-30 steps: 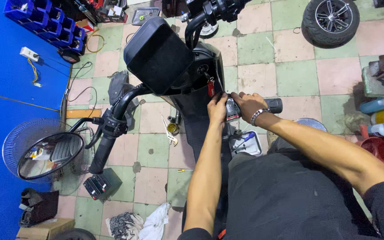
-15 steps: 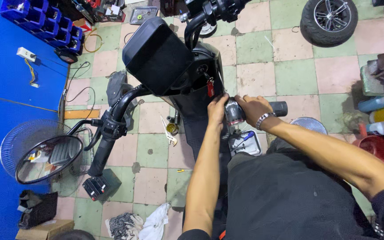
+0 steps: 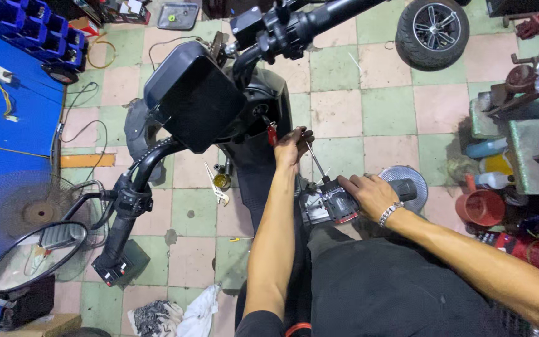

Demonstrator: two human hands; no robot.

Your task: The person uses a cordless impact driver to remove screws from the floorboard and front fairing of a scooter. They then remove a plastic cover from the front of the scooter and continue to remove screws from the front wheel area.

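I look down on a black scooter (image 3: 263, 106) from its seat. My right hand (image 3: 366, 193), with a metal bracelet on the wrist, grips a cordless power drill (image 3: 338, 203) with a black and red body and a long thin bit (image 3: 315, 163). My left hand (image 3: 291, 146) rests on the scooter's dark front panel at the tip of the bit, fingers pinched around it. A red key tag (image 3: 272, 133) hangs just left of that hand. The black dashboard housing (image 3: 191, 93) and the left handlebar grip (image 3: 120, 218) with a round mirror (image 3: 35, 256) lie to the left.
The floor is pink and green tile. A blue wall (image 3: 7, 112) and a standing fan (image 3: 14, 212) are at left. A small wheel (image 3: 432, 28) lies at top right. Bottles, a red jug (image 3: 481, 206) and metal parts crowd the right. Rags (image 3: 176, 315) lie below the handlebar.
My right hand has drawn the drill back toward me, so the bit now stretches out to the panel. My left hand stays at the panel, and the view has shifted slightly.
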